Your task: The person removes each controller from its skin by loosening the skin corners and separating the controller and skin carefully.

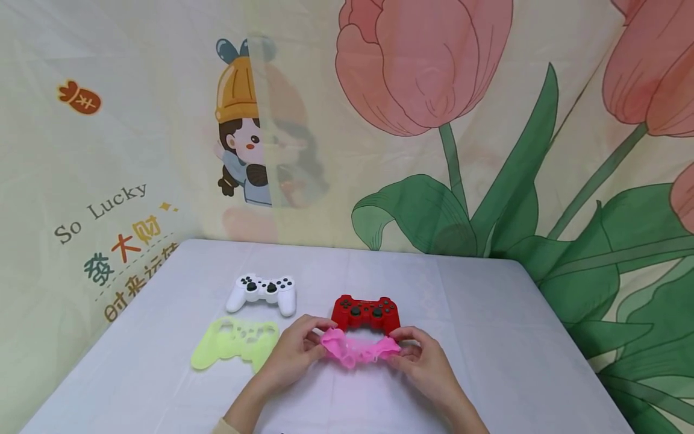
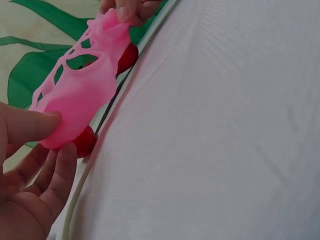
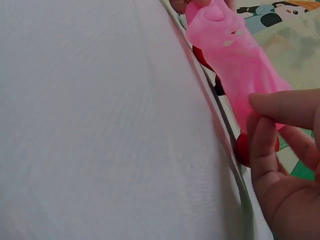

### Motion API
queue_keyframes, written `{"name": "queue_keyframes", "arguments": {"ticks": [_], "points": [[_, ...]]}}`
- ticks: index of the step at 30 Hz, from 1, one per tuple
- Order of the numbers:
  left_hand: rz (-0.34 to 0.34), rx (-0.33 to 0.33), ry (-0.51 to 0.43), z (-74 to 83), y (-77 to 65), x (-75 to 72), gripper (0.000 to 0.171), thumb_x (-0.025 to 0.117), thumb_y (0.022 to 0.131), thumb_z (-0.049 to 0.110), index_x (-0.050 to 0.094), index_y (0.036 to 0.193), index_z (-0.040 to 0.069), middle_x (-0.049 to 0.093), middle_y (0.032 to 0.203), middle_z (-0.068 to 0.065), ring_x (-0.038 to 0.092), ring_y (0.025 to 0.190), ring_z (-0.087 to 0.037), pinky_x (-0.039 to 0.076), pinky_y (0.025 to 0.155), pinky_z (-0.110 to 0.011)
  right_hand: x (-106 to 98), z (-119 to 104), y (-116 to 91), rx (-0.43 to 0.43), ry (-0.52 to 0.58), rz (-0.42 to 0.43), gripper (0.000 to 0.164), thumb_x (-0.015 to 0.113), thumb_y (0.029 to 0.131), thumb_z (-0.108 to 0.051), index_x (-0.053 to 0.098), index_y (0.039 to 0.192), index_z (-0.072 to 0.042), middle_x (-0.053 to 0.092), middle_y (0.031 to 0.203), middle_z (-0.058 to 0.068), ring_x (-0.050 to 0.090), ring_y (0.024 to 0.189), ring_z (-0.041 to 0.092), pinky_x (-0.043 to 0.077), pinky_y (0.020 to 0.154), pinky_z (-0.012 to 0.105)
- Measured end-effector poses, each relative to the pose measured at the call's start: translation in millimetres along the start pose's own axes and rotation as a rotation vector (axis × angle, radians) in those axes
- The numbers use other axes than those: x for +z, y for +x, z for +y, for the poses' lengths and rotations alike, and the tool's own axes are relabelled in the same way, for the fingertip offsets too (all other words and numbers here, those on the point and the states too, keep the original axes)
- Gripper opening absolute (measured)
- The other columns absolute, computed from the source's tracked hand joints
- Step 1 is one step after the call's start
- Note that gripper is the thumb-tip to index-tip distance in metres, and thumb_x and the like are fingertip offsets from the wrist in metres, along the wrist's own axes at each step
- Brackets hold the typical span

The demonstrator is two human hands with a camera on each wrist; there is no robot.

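Observation:
Between the two hands is a soft pink silicone controller cover with cut-out holes, held just in front of a red game controller on the table. My left hand pinches the cover's left end between thumb and fingers. At the opposite end, my right hand pinches it the same way. Both wrist views show the pink cover stretched from hand to hand, its openings visible. Behind it, parts of the red controller peek out; the cover hides the rest in those views.
A white game controller lies at the back left of the white-clothed table. In front of it, a pale yellow-green controller cover lies flat, partly behind the left hand. A printed curtain hangs along the table's far edge.

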State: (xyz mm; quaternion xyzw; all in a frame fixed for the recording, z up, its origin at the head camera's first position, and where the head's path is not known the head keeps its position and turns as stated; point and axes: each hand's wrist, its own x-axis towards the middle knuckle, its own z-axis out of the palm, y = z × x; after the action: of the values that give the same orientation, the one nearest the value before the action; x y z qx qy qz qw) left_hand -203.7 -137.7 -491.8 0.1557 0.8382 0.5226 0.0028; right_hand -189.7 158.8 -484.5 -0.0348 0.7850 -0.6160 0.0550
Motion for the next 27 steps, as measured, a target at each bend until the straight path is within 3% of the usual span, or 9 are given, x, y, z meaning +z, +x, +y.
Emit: {"name": "queue_keyframes", "arguments": {"ticks": [9, 13, 17, 23, 27], "points": [[-0.025, -0.027, -0.027, -4.9, 0.3, 1.1, 0.046, 0.077, 0.091, -0.001, 0.068, 0.132, 0.02, 0.066, 0.108, -0.004, 0.068, 0.096, -0.016, 0.058, 0.088, -0.025, -0.2, 5.4, -1.7, 0.032, -0.137, -0.01, 0.037, 0.092, 0.079, -0.004, 0.071, 0.11, -0.004, 0.066, 0.094, 0.008, 0.068, 0.08, 0.019, 0.058, 0.07, 0.024], [-0.016, -0.067, -0.064, -5.8, 1.2, 1.4, 0.035, 0.078, 0.091, 0.001, 0.061, 0.119, 0.012, 0.067, 0.103, -0.004, 0.068, 0.095, -0.018, 0.058, 0.086, -0.024, -1.4, 3.0, -2.9, 0.032, -0.171, -0.008, 0.035, 0.092, 0.079, -0.005, 0.072, 0.108, -0.007, 0.067, 0.092, 0.007, 0.07, 0.077, 0.018, 0.057, 0.069, 0.024], [-0.007, -0.099, -0.08, -3.9, 1.1, 1.0, 0.026, 0.081, 0.091, 0.006, 0.06, 0.104, 0.011, 0.068, 0.097, -0.002, 0.067, 0.092, -0.018, 0.057, 0.081, -0.023, -2.0, -0.5, -4.8, 0.05, -0.242, 0.0, 0.035, 0.093, 0.079, -0.009, 0.071, 0.106, -0.007, 0.068, 0.088, 0.004, 0.069, 0.074, 0.017, 0.055, 0.068, 0.025], [0.003, -0.112, -0.098, -0.1, 1.8, 2.2, 0.021, 0.081, 0.092, 0.007, 0.064, 0.103, 0.011, 0.067, 0.095, -0.003, 0.066, 0.091, -0.019, 0.058, 0.079, -0.023, -1.9, -2.5, -5.8, 0.072, -0.343, 0.006, 0.028, 0.093, 0.081, -0.018, 0.072, 0.099, -0.01, 0.067, 0.079, -0.001, 0.061, 0.07, 0.015, 0.049, 0.062, 0.025], [0.011, -0.107, -0.101, 1.2, 2.5, 3.4, 0.02, 0.081, 0.092, 0.007, 0.066, 0.104, 0.011, 0.068, 0.095, -0.003, 0.066, 0.091, -0.019, 0.058, 0.079, -0.023, -0.8, -3.4, -6.2, 0.065, -0.329, -0.002, 0.026, 0.088, 0.086, -0.016, 0.072, 0.106, -0.013, 0.068, 0.077, 0.0, 0.063, 0.064, 0.016, 0.053, 0.061, 0.028]]}}
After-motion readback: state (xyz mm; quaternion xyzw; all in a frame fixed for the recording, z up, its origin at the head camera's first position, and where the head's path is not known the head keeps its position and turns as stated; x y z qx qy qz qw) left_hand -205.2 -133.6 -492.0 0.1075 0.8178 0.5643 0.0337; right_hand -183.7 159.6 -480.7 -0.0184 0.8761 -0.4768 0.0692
